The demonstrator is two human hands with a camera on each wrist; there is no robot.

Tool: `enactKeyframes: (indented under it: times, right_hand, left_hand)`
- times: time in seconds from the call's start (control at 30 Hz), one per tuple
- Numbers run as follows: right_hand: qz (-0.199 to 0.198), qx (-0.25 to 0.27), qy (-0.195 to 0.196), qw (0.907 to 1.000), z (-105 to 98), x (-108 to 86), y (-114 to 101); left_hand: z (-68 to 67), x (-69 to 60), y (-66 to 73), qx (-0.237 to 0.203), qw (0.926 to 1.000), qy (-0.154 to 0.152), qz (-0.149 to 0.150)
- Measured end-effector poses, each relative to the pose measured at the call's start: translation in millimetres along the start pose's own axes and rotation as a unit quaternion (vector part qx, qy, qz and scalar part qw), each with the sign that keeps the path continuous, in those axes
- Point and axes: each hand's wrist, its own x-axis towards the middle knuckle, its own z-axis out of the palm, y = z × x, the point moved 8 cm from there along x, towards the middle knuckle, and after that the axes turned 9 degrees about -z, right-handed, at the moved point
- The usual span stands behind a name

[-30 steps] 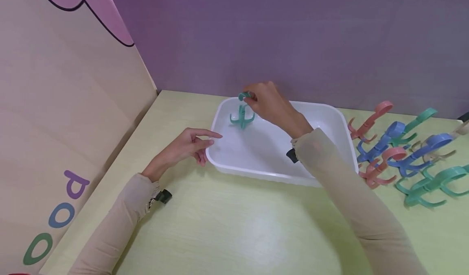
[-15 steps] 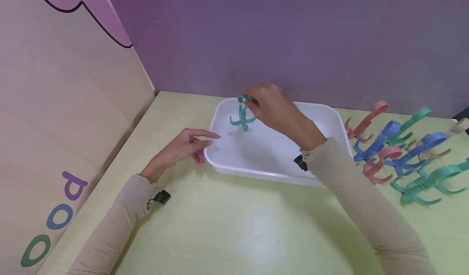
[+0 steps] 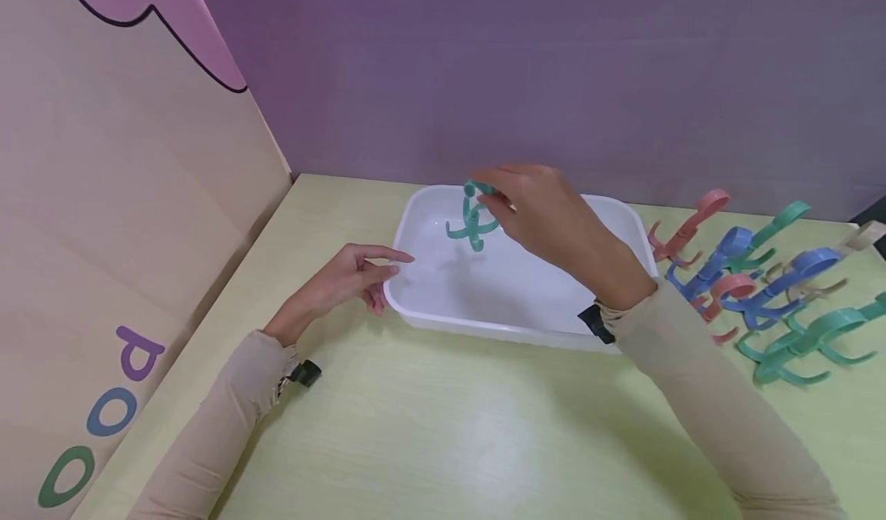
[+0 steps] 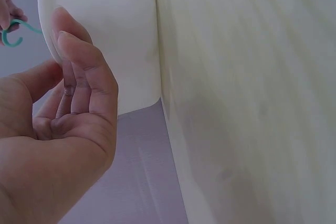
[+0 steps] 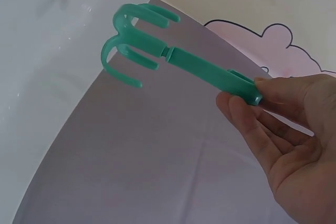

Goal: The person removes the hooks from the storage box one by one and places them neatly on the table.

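Observation:
Above a white plastic basin, my right hand pinches the curved top of a green multi-claw hook hanger. In the right wrist view the hanger's shaft slants away from the thumb and fingertips, with several curved prongs at its far end. My left hand holds the basin's left rim. Its index finger reaches over the edge, the thumb sits at the rim, and the other fingers lie below outside. In the left wrist view the basin's outer wall shows behind those fingers.
More hook hangers lie to the basin's right: pink, blue, beige and green ones. A purple wall stands behind the table, and a printed panel closes off the left side.
My right hand has lifted the green hook hanger slightly and shifted it right, with the forearm drawing back to the right. The left hand stays at the basin's rim.

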Motion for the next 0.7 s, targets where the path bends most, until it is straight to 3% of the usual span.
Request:
enactKeyframes:
  times: [0.7]
  right_hand:
    - [-0.053, -0.033, 0.107, 0.9923, -46.8, -51.1, -9.3]
  left_hand:
    - [-1.9, 2.2, -2.7, -0.002, 1.0, 0.002, -0.009]
